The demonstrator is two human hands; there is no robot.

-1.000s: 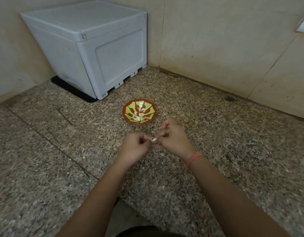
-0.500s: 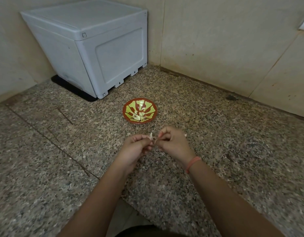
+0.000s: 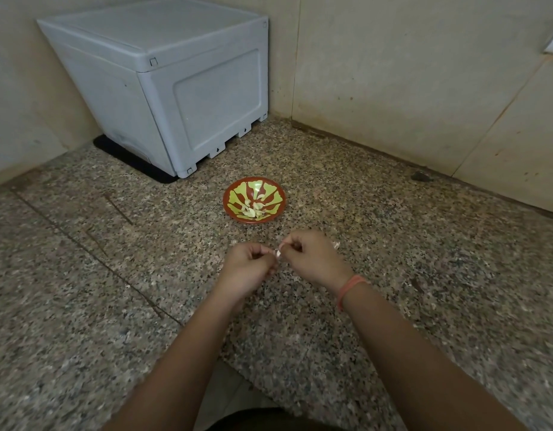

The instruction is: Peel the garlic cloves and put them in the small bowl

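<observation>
- Hands meet low over the speckled granite desk [image 3: 455,275], both forearms reaching in from the near edge.
- Left hand [image 3: 248,265]: fingers [image 3: 259,249] curled in, tips pinching one end of a garlic clove [image 3: 278,252].
- Right hand [image 3: 312,259]: fingers [image 3: 295,241] curled too, pinching the other end of the same clove. Orange wristband [image 3: 349,287] on that wrist.
- Clove sits between the two sets of fingertips, off the desk, mostly covered by them. Only a small pale bit shows, so it is unclear how much skin is on it.
- Small bowl [image 3: 227,202], red with green pattern, stands on the desk just beyond the fingers, apart from both hands.
- Peeled cloves [image 3: 253,210] lie in a pile in the bowl's near half.
- Small pale piece [image 3: 335,244] on the desk just right of the right-hand fingers; cannot tell whether it is clove or skin.
- Grey plastic box [image 3: 175,88] stands well beyond the fingers to the left, in the corner of the beige wall [image 3: 424,73], on a black mat [image 3: 129,157].
- Dark spot [image 3: 419,175] on the desk by the wall, far right of the fingers.
</observation>
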